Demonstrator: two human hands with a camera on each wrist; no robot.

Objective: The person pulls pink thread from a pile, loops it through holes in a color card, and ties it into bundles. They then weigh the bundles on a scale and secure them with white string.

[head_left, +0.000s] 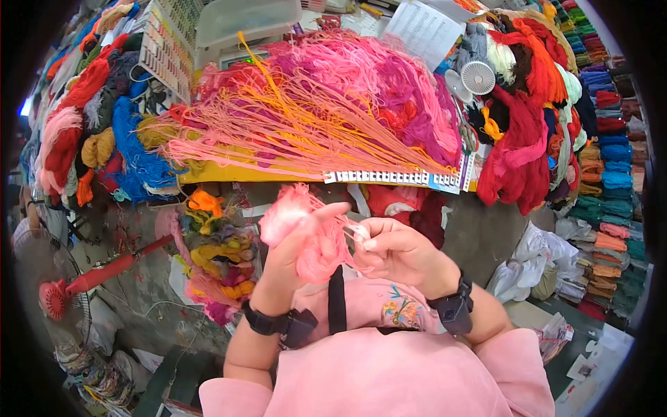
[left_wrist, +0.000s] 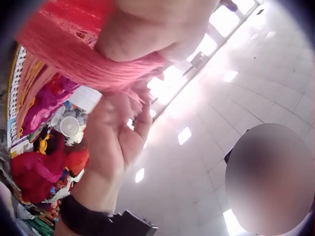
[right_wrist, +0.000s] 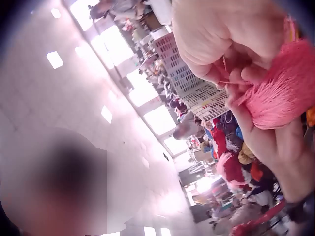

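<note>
While the left hand [head_left: 279, 258] is gripping the pink skein [head_left: 316, 263] on the near side of the yellow table edge [head_left: 208, 174], it is sitting closer to the skein's body than the other hand. The skein's long axis appears to be running roughly square to that edge, while its thin strands [head_left: 353, 226] are leading off rightward, roughly along the edge. Farther right, also on its near side, the right hand [head_left: 403, 256] is pinching those strands between thumb and fingers.

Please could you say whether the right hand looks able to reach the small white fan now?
Probably not without letting go: the right hand pinches strands of the pink yarn, well short of the small white fan.
</note>
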